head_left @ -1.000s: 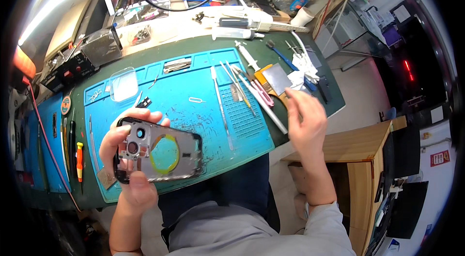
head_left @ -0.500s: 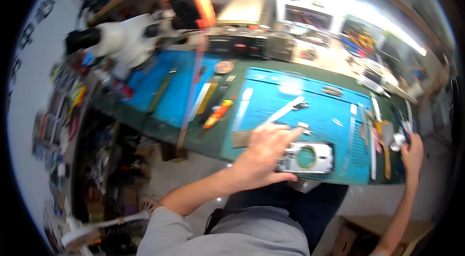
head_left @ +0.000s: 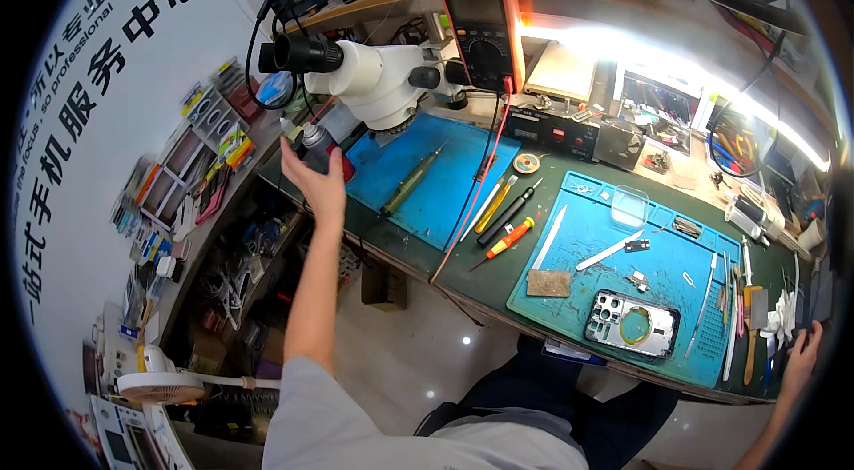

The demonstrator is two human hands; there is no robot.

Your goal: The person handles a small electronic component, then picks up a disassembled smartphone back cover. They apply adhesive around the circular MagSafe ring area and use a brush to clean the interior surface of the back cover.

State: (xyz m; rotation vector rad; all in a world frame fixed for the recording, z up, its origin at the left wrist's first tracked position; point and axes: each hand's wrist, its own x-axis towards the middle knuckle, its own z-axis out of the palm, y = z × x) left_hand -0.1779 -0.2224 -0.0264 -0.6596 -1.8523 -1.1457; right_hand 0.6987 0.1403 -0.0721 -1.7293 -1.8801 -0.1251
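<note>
My left hand (head_left: pixel 317 188) reaches to the back left with thumb and fingers apart, just in front of a small can with a grey top and red body (head_left: pixel 313 137). Whether it touches the can I cannot tell. At the bench's right edge my right hand (head_left: pixel 802 358) has its fingers parted, with nothing visible in them, close to some crumpled white tissue (head_left: pixel 782 317). A silver phone housing (head_left: pixel 659 333) with a round greenish-yellow ring lies on the near part of the blue repair mat (head_left: pixel 551 305), away from both hands.
A white microscope (head_left: pixel 366 79) stands behind the can. An orange multimeter (head_left: pixel 483 34) hangs with its leads running down over the bench. A screwdriver (head_left: pixel 509 240) and several slim tools lie between the two blue mats. A brown block (head_left: pixel 549 283) sits left of the housing.
My left hand has left the phone housing and moved far left to the can. My right hand has drawn back a little from the tools on the right. The view has turned leftward.
</note>
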